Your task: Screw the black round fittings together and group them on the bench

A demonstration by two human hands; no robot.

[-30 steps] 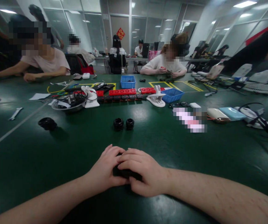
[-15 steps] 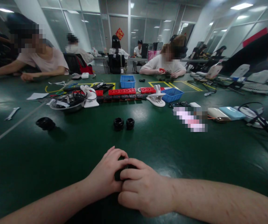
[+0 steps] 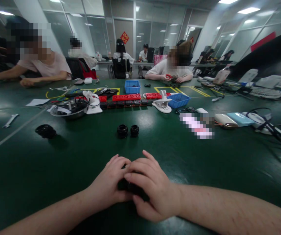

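Close to me, above the green table [image 3: 81,156], my two hands meet around a black part [image 3: 137,189] that is mostly hidden by the fingers. My left hand [image 3: 112,179] is closed around its left side. From the right, my right hand [image 3: 152,187] curls over it with bent fingers, the little finger sticking up. Just beyond the hands stand two black ribbed ring-shaped parts, a wider one [image 3: 122,131] and a narrower one [image 3: 134,131]. Farther left, a larger black ribbed part [image 3: 45,131] lies tilted on its side.
A metal bowl [image 3: 68,113] of small parts and two white clip stands [image 3: 162,103] edge a row of red blocks [image 3: 127,97]. Behind are blue bins [image 3: 132,87]; a wrench [image 3: 10,120] lies left. Power banks [image 3: 240,119] and cables lie right. Co-workers sit opposite.
My right hand has turned on the black part: its fingers have opened out somewhat and shifted over the top, with the little finger raised. My left hand keeps its hold. The view shifted slightly.
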